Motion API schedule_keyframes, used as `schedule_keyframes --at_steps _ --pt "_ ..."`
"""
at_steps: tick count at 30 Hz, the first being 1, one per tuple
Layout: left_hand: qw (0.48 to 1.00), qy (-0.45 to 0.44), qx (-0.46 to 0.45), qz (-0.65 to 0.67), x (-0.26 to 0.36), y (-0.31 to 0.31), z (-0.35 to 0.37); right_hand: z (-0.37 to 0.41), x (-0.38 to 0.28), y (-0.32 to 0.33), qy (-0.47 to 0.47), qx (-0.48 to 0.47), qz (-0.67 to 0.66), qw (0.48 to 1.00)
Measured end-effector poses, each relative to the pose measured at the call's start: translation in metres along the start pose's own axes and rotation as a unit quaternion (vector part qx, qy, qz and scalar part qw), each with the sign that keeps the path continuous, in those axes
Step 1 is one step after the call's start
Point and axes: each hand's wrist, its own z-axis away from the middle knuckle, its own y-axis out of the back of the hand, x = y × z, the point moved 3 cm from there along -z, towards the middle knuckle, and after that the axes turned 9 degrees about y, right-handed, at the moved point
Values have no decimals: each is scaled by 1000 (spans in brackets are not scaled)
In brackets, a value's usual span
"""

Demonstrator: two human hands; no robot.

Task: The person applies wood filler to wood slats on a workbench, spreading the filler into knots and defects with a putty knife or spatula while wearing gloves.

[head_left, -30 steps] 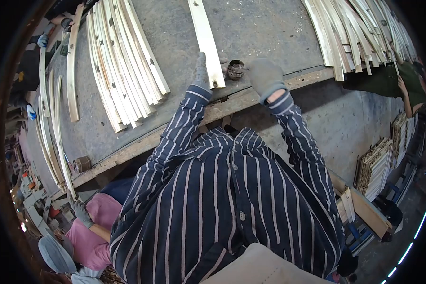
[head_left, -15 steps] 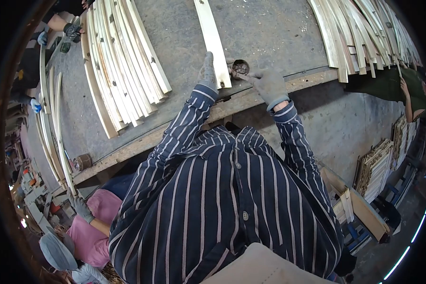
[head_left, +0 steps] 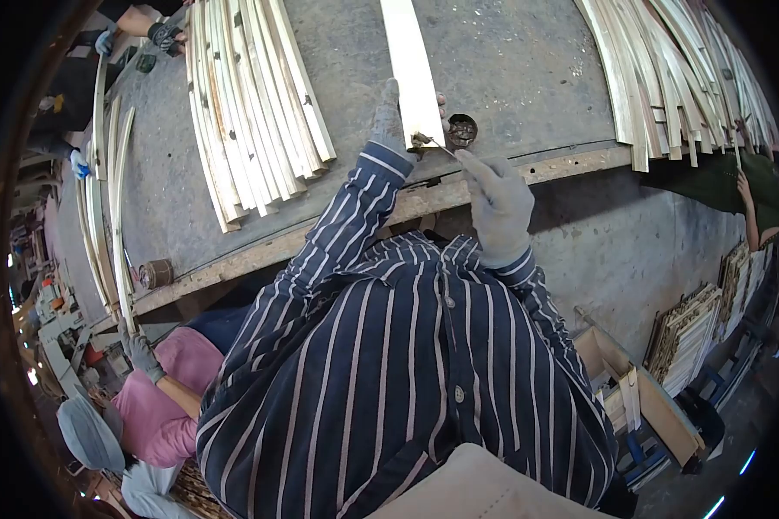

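Observation:
My left hand (head_left: 388, 119), in a grey glove, grips a pale wooden slat (head_left: 411, 73) near its close end, with fingertips showing at the slat's far side. My right hand (head_left: 498, 203), also gloved, pinches a thin tool (head_left: 447, 151) whose exact kind is hard to make out. The tool's tip touches a dark brown blob (head_left: 421, 139) at the slat's end. Just right of the slat, a small round tin (head_left: 462, 131) of dark brown paste stands on the worktable (head_left: 511, 86).
Bundles of slats lie left (head_left: 260, 112) and right (head_left: 640, 86) on the table. Another tin (head_left: 156, 273) stands by the wooden front edge. A person in pink (head_left: 169, 381) handles slats at left; a co-worker's gloved hand (head_left: 166, 38) is beside the left bundle.
My right hand has brought the tool from the tin to the slat's end, where a dark blob now shows. The outermost slat of the left bundle is gone from its place. The view has shifted slightly.

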Motion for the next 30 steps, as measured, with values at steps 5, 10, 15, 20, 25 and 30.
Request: schedule_keyframes --at_steps 5,10,15,20,25,30 --pt "996 34 -63 51 -2 5 -6 4 -3 -10 37 -20 113 993" --pt "995 45 -49 77 -1 -7 0 4 -4 -11 67 -58 211 973" --pt "995 41 -57 77 -1 -2 -5 -1 -7 2 69 -55 286 954" --pt "994 36 -72 71 1 0 -5 4 -24 -6 61 -58 215 973" --pt "998 23 -59 27 0 -2 -1 5 -27 -1 60 -74 211 973" --pt "992 36 -97 78 -2 -16 4 4 -27 -8 48 -65 217 973"
